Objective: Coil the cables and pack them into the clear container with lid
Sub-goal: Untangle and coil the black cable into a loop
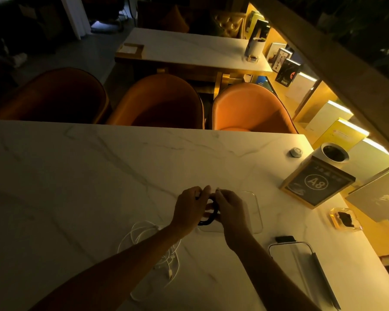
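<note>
Both hands meet over the marble table point(99, 176). My left hand point(190, 207) and my right hand point(230, 209) each grip a black cable point(208, 222) wound into a small coil between them. Just behind my right hand lies the clear container point(255, 209), a shallow see-through tray partly hidden by that hand. A loose white cable point(144, 232) sprawls in loops on the table under my left forearm. A clear lid with a black clip point(301, 261) lies at the right near the front.
A framed "A8" sign point(317, 184), a white cup point(335, 153), a small round knob point(295, 151) and an amber ashtray point(345, 218) stand along the right edge. Three orange chairs point(162, 102) line the far side. Books fill the lit shelf point(337, 131) on the right.
</note>
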